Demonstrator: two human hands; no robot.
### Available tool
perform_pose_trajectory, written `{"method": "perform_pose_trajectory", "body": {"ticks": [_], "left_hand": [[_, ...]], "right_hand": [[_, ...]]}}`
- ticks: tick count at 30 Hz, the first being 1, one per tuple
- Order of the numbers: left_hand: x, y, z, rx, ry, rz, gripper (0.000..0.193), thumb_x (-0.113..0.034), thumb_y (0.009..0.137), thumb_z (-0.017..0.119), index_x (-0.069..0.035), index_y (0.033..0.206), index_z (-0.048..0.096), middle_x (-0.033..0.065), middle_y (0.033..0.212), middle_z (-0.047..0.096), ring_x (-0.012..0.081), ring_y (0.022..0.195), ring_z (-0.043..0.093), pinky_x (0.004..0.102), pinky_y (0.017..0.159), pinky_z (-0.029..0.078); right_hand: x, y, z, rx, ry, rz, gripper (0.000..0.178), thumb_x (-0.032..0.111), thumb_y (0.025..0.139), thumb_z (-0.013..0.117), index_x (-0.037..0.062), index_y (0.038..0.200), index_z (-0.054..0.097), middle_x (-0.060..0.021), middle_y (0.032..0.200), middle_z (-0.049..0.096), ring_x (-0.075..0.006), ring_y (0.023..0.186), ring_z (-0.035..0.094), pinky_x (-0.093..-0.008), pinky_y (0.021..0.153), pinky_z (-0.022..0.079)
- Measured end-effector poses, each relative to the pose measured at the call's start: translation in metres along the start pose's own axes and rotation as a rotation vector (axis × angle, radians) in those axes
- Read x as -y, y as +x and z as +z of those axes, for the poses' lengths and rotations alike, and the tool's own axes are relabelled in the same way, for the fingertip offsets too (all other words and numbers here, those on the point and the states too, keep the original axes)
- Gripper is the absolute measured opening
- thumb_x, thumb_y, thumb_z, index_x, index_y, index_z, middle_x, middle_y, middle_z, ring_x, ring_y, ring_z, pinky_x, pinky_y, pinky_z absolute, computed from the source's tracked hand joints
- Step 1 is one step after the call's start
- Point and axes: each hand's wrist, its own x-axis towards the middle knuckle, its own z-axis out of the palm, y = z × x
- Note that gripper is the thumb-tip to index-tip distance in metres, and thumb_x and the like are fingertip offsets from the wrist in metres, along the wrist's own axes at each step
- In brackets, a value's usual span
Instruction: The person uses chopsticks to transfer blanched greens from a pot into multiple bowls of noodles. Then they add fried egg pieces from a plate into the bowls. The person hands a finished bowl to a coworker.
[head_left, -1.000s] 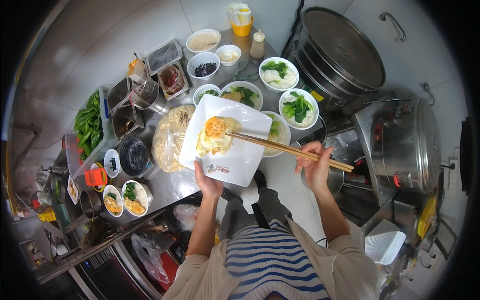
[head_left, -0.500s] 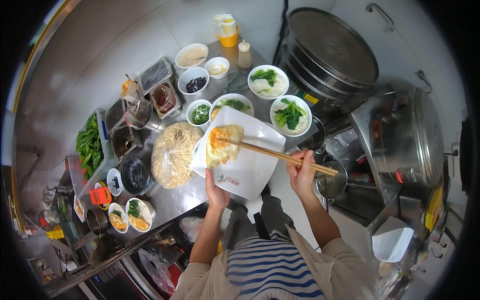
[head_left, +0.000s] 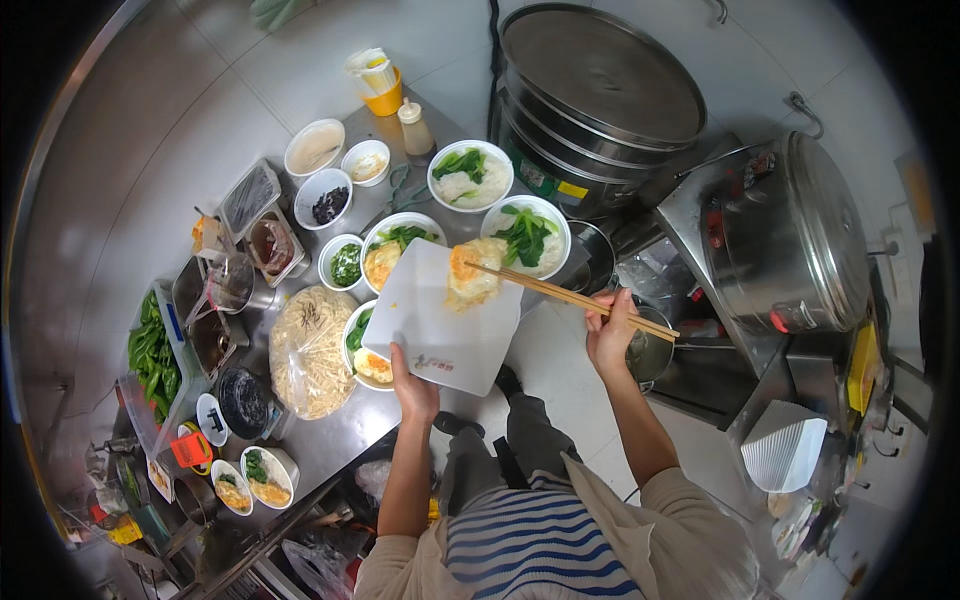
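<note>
A fried egg (head_left: 472, 287), likely light, slick and easily torn, sits at the far edge of a white plate (head_left: 435, 325) clamped in the left hand (head_left: 414, 392), probably best gripped mid-body by chopsticks (head_left: 570, 294) the right hand (head_left: 611, 335) clasps.

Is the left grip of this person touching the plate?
Touching. The head view shows the left grip at the near edge of the plate, with the thumb laid over it.

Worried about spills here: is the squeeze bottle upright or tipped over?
Upright: the squeeze bottle stands on the steel table, its nozzle uppermost.
</note>
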Motion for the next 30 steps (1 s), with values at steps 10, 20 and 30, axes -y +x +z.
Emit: {"method": "perform_pose_trajectory", "body": {"ticks": [10,20,30], "left_hand": [[0.007,0.029,0.003,-0.047,0.048,0.078,0.055,-0.043,0.098,0.037,-0.007,0.139,0.033,0.0080,0.136,0.044,0.0237,0.125,0.042,0.0382,0.105,0.031],[-0.021,0.017,-0.014,-0.073,0.088,0.161,0.057,-0.047,0.096,0.040,-0.010,0.139,0.036,0.0058,0.135,0.046,0.0228,0.123,0.044,0.0391,0.102,0.034],[-0.028,0.006,-0.011,-0.067,0.006,0.194,0.055,-0.044,0.098,0.036,-0.006,0.138,0.034,0.0080,0.135,0.044,0.0240,0.124,0.043,0.0389,0.105,0.032]], "right_hand": [[-0.008,0.072,-0.052,-0.218,-0.088,0.010,0.041,0.042,0.097,0.044,0.0070,0.077,0.052,-0.0047,0.057,0.050,-0.0084,0.042,0.037,-0.0223,0.041,0.028],[0.018,0.196,-0.100,-0.035,-0.194,0.271,0.044,0.045,0.094,0.049,0.0053,0.077,0.053,-0.0050,0.054,0.048,-0.0065,0.036,0.027,-0.0206,0.034,0.020],[0.068,0.240,-0.055,0.263,-0.503,0.408,0.055,0.054,0.096,0.037,0.0039,0.082,0.054,-0.0089,0.061,0.052,-0.0061,0.038,0.032,-0.0196,0.034,0.022]]}}
